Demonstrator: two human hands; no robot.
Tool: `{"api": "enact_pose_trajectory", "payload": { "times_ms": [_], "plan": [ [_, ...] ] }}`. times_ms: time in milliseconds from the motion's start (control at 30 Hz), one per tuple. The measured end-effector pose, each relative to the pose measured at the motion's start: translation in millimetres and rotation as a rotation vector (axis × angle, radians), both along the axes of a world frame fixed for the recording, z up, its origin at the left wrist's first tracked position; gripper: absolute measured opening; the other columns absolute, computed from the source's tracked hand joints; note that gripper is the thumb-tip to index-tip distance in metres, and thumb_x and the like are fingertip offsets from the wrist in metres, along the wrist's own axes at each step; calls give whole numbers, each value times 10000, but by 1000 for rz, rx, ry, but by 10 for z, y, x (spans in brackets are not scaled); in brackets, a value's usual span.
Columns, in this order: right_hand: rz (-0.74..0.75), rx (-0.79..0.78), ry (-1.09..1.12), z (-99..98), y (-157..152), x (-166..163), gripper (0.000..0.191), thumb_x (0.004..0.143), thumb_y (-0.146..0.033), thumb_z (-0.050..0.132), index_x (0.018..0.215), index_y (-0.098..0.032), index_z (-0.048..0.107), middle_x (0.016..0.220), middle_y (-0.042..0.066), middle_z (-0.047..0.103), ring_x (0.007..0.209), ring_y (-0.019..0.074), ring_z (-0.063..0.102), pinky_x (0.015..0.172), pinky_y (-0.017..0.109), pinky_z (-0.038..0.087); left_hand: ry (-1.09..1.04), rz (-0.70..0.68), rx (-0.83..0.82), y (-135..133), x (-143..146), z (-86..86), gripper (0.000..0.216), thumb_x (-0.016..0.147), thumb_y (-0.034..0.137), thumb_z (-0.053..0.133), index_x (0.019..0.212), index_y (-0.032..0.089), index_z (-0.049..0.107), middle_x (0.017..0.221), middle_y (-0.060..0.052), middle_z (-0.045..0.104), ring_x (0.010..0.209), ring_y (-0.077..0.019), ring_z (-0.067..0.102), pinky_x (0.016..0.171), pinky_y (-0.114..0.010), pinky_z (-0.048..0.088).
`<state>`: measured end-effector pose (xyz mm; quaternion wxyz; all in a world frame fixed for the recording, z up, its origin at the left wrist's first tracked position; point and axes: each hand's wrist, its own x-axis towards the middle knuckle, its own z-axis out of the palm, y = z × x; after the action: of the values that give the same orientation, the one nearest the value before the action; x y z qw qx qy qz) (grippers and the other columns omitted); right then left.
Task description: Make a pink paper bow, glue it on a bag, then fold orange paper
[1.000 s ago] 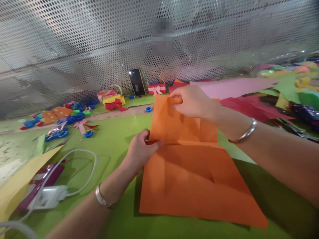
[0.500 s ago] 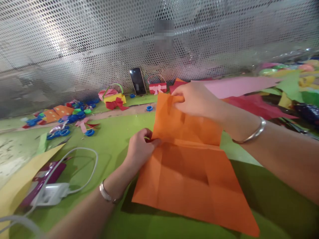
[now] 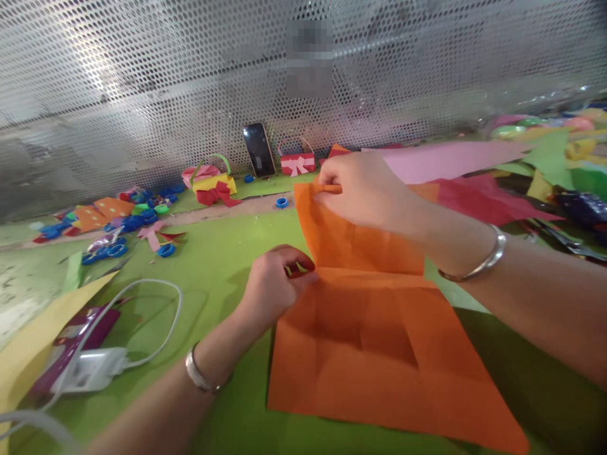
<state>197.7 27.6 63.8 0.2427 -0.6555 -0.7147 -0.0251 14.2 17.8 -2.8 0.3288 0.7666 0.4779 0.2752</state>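
A creased sheet of orange paper point(image 3: 360, 341) lies over the green tabletop in front of me, its far part bent upward along a crosswise fold. My right hand point(image 3: 355, 189) pinches the top edge of that raised part between thumb and fingers. At the left end of the fold, my left hand point(image 3: 279, 278) has its thumb and curled fingertips closed on the paper's edge. Several straight creases divide the near part of the sheet, which casts a shadow on the table.
Behind stand a phone point(image 3: 258, 150), a red paper basket point(image 3: 297, 163) and a yellow paper basket point(image 3: 215, 186). A blue ring point(image 3: 282, 203) lies nearer. At left are a white charger point(image 3: 92, 370) and scissors point(image 3: 105, 253); at right, pink paper point(image 3: 446, 159). A perforated metal panel point(image 3: 190, 76) closes the back.
The orange sheet has shifted slightly right, and its raised left edge now bows inward. My right hand has moved a little left, still pinching the paper; my left hand stays at the fold.
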Motion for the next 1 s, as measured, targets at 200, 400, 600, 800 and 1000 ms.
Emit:
{"api": "enact_pose_trajectory", "payload": {
  "times_ms": [200, 400, 600, 800, 1000],
  "plan": [
    [146, 9, -95, -15, -54, -21, 457, 803, -195, 592, 1260, -217, 590, 1077, 66, 704, 949, 267, 648, 725, 332, 456, 10, 17, -16, 22, -21, -13, 198, 681, 278, 647, 550, 204, 519, 518, 59, 432, 506, -99, 389, 498, -242, 297],
    [98, -41, -293, 7, -147, -104, 670, 797, -192, 615, 1436, -258, 422, 1026, 74, 713, 901, 280, 660, 621, 304, 414, -7, 85, 12, 53, -44, -85, 272, 673, 271, 645, 608, 224, 385, 521, 86, 324, 501, -93, 300, 476, -240, 212],
    [7, -3, -371, -54, -87, -21, 463, 834, -133, 515, 1268, -268, 601, 935, 84, 706, 845, 273, 652, 554, 314, 323, -58, 21, -73, 35, -42, -68, 234, 617, 256, 680, 637, 219, 450, 542, 73, 427, 502, -93, 373, 475, -229, 268],
    [10, -16, -376, -41, -92, -16, 297, 851, -116, 468, 1014, -215, 695, 898, 101, 683, 815, 271, 619, 541, 329, 276, -154, 14, -132, 38, -34, -61, 102, 652, 261, 627, 681, 200, 550, 624, 24, 576, 584, -127, 528, 554, -249, 399],
    [58, -37, -332, 36, -146, -77, 290, 804, -74, 438, 788, -226, 684, 741, 53, 642, 668, 207, 558, 528, 330, 256, -196, 24, -113, 48, -21, -88, 97, 675, 277, 658, 670, 192, 612, 613, 20, 606, 584, -122, 540, 558, -242, 407]
  ]
}}
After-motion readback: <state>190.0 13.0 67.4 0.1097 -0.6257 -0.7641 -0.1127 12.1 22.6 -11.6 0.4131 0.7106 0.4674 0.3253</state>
